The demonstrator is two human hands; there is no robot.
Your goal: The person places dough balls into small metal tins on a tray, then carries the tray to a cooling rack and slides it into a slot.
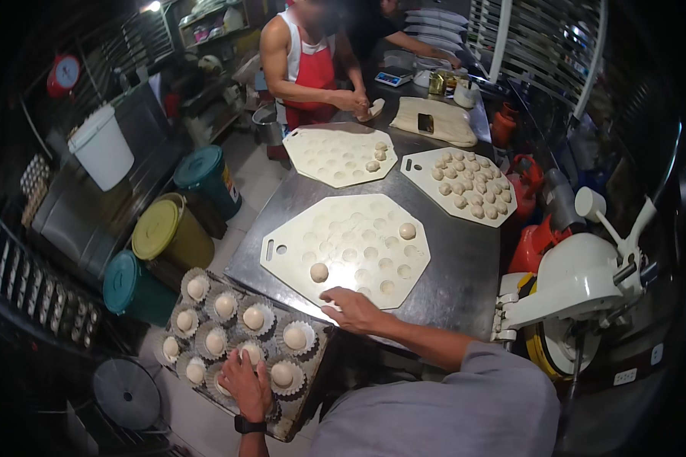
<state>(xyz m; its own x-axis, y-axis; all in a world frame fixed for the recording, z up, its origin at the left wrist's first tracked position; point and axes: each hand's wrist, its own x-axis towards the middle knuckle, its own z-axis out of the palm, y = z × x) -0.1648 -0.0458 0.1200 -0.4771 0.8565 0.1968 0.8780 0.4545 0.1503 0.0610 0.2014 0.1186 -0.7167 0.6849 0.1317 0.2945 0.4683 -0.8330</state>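
Note:
My left hand (245, 387) is over a tray of fluted paper cups (288, 378), its fingers apart and pointing away from me. Just beyond its fingertips a pale dough ball (249, 352) sits in a cup; another cup is partly hidden under the hand. My right hand (352, 311) hovers at the near edge of a white dimpled board (335, 228), fingers stretched out and holding nothing. Close to its fingertips one dough ball (319, 272) rests on the board, and a second dough ball (408, 231) lies at the right side.
Two more boards, a far one (312, 145) and one crowded with dough balls (411, 160), share the steel table (274, 209). Across it a person in a red apron (312, 72) handles dough beside a dough slab (434, 122). Lidded bins (158, 228) stand left, a white machine (564, 278) right.

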